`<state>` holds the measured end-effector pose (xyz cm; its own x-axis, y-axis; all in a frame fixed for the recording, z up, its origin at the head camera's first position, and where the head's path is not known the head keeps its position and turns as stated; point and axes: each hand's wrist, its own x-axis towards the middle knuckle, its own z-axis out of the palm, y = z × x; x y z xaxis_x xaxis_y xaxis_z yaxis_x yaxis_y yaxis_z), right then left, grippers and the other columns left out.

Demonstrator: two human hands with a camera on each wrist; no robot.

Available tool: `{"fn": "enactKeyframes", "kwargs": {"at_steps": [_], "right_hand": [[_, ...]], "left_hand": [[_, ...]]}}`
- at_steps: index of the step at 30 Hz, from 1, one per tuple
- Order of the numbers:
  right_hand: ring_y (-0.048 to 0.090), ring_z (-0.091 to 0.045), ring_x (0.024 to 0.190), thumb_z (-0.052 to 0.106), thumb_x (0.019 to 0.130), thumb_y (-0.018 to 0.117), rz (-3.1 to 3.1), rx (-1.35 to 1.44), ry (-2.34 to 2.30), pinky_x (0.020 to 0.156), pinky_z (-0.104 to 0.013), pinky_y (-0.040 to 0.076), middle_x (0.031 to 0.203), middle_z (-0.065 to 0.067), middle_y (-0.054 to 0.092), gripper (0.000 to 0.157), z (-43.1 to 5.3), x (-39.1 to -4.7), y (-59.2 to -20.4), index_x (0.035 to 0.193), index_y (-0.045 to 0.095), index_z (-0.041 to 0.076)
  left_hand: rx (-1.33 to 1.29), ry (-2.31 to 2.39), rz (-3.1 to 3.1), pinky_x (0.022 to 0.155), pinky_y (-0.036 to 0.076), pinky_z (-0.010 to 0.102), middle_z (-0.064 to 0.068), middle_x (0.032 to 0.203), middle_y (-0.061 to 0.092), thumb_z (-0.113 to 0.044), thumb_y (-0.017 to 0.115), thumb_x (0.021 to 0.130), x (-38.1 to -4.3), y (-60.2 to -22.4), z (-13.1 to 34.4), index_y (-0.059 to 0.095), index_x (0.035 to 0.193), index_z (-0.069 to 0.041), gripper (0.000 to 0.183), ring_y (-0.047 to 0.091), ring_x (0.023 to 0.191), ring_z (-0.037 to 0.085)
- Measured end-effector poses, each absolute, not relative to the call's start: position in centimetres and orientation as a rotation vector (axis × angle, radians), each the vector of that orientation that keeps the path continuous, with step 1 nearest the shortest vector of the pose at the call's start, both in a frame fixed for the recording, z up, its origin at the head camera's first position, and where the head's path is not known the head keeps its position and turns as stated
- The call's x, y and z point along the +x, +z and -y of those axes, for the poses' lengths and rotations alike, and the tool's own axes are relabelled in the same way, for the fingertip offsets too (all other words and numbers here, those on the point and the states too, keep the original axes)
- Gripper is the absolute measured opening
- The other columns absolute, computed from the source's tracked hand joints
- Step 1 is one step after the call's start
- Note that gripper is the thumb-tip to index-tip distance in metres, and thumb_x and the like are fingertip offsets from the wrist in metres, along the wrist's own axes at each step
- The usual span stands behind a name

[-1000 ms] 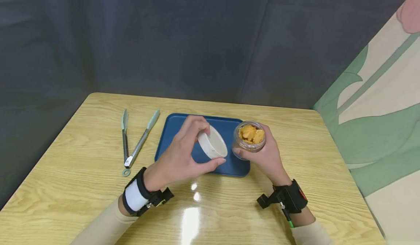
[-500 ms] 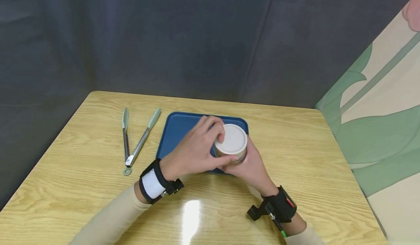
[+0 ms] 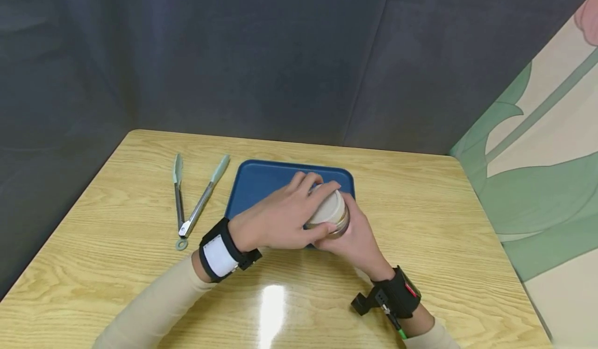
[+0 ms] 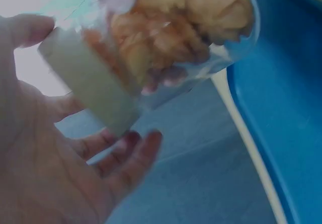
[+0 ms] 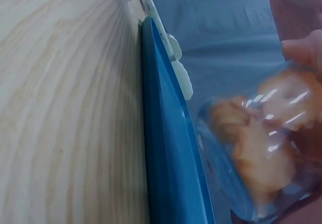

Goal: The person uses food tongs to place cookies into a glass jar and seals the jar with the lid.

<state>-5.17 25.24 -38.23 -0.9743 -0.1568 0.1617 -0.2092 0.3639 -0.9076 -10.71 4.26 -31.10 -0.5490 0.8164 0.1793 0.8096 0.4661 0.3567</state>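
A clear jar [image 5: 249,148] filled with orange-yellow pieces is held above the tray by my right hand [image 3: 356,241], its fingers wrapped round the side. On the jar's mouth sits a white round lid [image 3: 330,209], tilted along with the jar. My left hand [image 3: 282,218] grips this lid from above, thumb at the near edge and fingers over the far side. In the left wrist view the lid [image 4: 93,83] lies against the jar's opening, between thumb and fingers. Part of the jar's body is hidden behind the hands in the head view.
Beneath the hands lies a blue rectangular tray [image 3: 261,177]. To its left, spread tongs [image 3: 200,206] with pale green tips lie on the wooden table [image 3: 439,214]. A dark cloth [image 3: 261,58] hangs behind the table.
The left hand has brought the lid from beside the jar onto its mouth, and its fingers have shifted over the top. The right hand has moved the jar left towards it.
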Motion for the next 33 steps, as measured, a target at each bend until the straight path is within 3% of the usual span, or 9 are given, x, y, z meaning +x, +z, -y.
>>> {"fn": "enactKeyframes", "kwargs": {"at_steps": [5, 14, 21, 27, 33], "right_hand": [[0.063, -0.023, 0.109, 0.011, 0.078, 0.089, 2.537, 0.418, 1.709, 0.089, -0.037, 0.057, 0.130, -0.014, 0.061, 0.084, -25.3, -5.1, -38.6, 0.149, 0.044, 0.011], [0.064, -0.022, 0.108, 0.009, 0.076, 0.089, 2.522, 0.461, 1.675, 0.086, -0.036, 0.058, 0.131, -0.011, 0.061, 0.094, -25.3, -4.9, -38.5, 0.155, 0.040, 0.016], [0.064, -0.022, 0.107, 0.009, 0.070, 0.090, 2.516, 0.481, 1.610, 0.086, -0.035, 0.058, 0.131, -0.011, 0.061, 0.097, -25.0, -4.9, -38.5, 0.153, 0.042, 0.014], [0.065, -0.022, 0.107, 0.009, 0.069, 0.091, 2.522, 0.523, 1.570, 0.087, -0.035, 0.059, 0.131, -0.013, 0.062, 0.095, -25.0, -4.8, -38.5, 0.151, 0.044, 0.010], [0.067, -0.021, 0.104, 0.008, 0.067, 0.091, 2.492, 0.551, 1.571, 0.085, -0.034, 0.061, 0.127, -0.015, 0.063, 0.091, -24.9, -4.4, -38.3, 0.147, 0.047, 0.005]], "left_hand": [[1.522, 0.740, -2.635, 0.093, 0.055, 0.036, 0.013, 0.149, 0.044, -0.050, 0.049, 0.110, -10.6, -32.3, -4.9, 0.033, 0.164, -0.017, 0.065, 0.044, 0.128, 0.025], [1.595, 0.838, -2.620, 0.103, 0.050, 0.046, 0.017, 0.153, 0.039, -0.055, 0.034, 0.110, -10.2, -33.2, -5.5, 0.033, 0.165, -0.017, 0.067, 0.037, 0.137, 0.031], [1.654, 0.814, -2.646, 0.095, 0.051, 0.042, 0.019, 0.150, 0.042, -0.041, 0.052, 0.110, -10.1, -33.3, -5.6, 0.039, 0.162, -0.015, 0.059, 0.039, 0.132, 0.031], [1.661, 0.740, -2.679, 0.089, 0.053, 0.036, 0.015, 0.146, 0.045, -0.040, 0.051, 0.109, -10.0, -33.5, -5.6, 0.041, 0.161, -0.018, 0.057, 0.039, 0.129, 0.027], [1.734, 0.748, -2.670, 0.093, 0.053, 0.039, 0.014, 0.144, 0.048, -0.039, 0.052, 0.107, -9.8, -33.6, -5.5, 0.046, 0.158, -0.017, 0.056, 0.041, 0.128, 0.027]]}}
